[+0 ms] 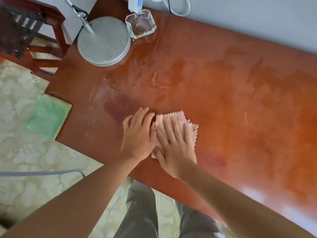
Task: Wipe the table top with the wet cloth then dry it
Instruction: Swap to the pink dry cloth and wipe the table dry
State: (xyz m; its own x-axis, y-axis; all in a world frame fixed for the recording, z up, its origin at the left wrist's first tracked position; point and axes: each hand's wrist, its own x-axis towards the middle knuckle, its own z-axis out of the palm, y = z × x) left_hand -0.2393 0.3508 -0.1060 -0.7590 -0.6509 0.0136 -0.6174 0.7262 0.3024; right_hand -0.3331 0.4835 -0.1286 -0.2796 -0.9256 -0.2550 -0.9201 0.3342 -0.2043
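A folded pink cloth [189,125] with a zigzag edge lies on the reddish-brown wooden table top [240,109], near its front edge. My right hand [173,145] presses flat on the cloth with straight, spread fingers. My left hand [138,134] lies flat beside it, fingers straight, its side touching the cloth's left edge. Wet streaks and smears shine across the table behind and to the right of the hands. A green cloth [48,115] lies on the floor by the table's left end.
A round ribbed metal lamp base [103,41] with its stem stands at the far left corner. A glass ashtray [140,23] sits beside it, near white cables at the wall. A dark wooden chair [25,31] stands left of the table on patterned flooring.
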